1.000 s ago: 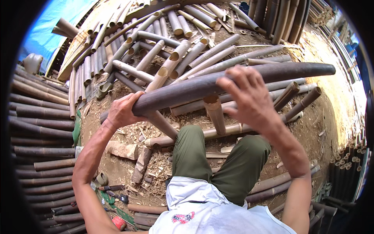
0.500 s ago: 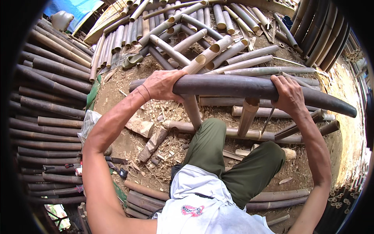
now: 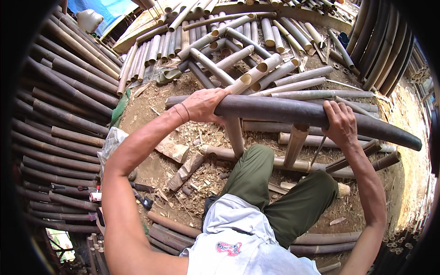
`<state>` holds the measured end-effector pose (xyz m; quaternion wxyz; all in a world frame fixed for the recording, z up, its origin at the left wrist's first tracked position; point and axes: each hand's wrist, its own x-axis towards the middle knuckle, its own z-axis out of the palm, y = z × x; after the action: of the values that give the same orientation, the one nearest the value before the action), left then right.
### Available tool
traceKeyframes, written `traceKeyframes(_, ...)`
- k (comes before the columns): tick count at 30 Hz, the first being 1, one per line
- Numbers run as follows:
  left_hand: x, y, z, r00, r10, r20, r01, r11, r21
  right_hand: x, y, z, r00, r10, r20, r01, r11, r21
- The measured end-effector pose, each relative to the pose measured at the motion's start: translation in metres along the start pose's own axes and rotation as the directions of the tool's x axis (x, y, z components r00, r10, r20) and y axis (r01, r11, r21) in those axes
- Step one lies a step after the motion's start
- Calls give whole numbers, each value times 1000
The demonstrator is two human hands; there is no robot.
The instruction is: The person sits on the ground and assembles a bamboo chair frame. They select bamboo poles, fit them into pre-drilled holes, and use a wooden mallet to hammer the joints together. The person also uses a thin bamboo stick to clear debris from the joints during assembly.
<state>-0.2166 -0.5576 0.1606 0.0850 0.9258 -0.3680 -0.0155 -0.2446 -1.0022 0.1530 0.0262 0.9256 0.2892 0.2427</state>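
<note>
Ground: bare packed earth (image 3: pixel 151 110) under me, littered with pale wood chips and shavings, walled in by bamboo on every side.
Stacks: dark, weathered bamboo poles (image 3: pixel 55 114) lie in rows on my left; paler cut lengths (image 3: pixel 215 41), hollow ends showing, are heaped ahead.
Backdrop: blue tarp (image 3: pixel 103 8) at the top left, with a rounded grey jar (image 3: pixel 89 19) beside it.
Pole in hand: I see one long dark bamboo pole (image 3: pixel 284 110), smooth, round and slightly tapering, held crosswise above my knees, running from near the left hand out past the right.
Left hand (image 3: pixel 204 104): wrapped over the pole near its left end, fingers curled tight on it, arm stretched long, thin bands at the wrist.
Right hand (image 3: pixel 339 123): clamped over the same pole further right, knuckles up, wrist bent, well apart from the left.
Props below: two pale upright bamboo stubs (image 3: pixel 295 144) stand under the pole; whether it rests on them I cannot tell.
Legs: green trousers (image 3: pixel 275 192), knees bent.
</note>
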Motion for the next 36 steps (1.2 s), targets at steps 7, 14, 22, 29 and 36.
traceKeyframes(7, 75, -17, 9, 892, -439, 111, 451, 841, -300, 2, -6, -9, 1000, -31, 7, 31, 999, 9)
traceKeyframes(14, 87, 18, 21, 944, -311, 112, 330, 860, -390, 1, 2, -4, 989, -39, -144, 39, 999, -3)
traceKeyframes(22, 150, 134, 21, 1000, 14, 13, -13, 1000, -22, -8, -17, 22, 972, 178, -153, -190, 980, -63)
traceKeyframes(29, 171, 123, 27, 997, 73, -19, -73, 997, 0, -51, -33, 32, 698, 712, 78, -477, 382, 791)
traceKeyframes(36, 170, 135, 28, 997, 63, -45, -63, 998, 5, -24, -70, 112, 44, 843, 537, -215, -516, 829)
